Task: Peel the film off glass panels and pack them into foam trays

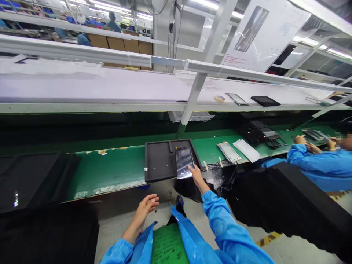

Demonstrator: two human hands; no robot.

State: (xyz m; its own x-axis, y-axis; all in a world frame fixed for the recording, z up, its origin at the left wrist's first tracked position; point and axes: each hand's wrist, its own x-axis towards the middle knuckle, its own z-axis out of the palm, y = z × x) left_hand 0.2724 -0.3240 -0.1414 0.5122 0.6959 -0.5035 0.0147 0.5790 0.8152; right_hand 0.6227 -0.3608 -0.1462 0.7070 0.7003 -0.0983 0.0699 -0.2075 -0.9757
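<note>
My right hand (197, 177) grips the lower right edge of a dark glossy tablet-like screen panel (184, 161), thumb on its face. The panel is over the right part of a shallow black tray (160, 157), which has a divider and a few small white specks. Whether the panel rests on the tray or is held just above it, I cannot tell. My left hand (146, 206) hovers in front of the bench edge, palm turned inward, fingers stretched out and holding nothing.
The tray sits on a worn green bench (110, 168). Rightward lie a framed panel (228, 151), a white sheet (246, 150) and stacked black trays (255, 132). A co-worker in blue (316, 161) handles panels at far right. A slanted white post (194, 96) rises behind the tray.
</note>
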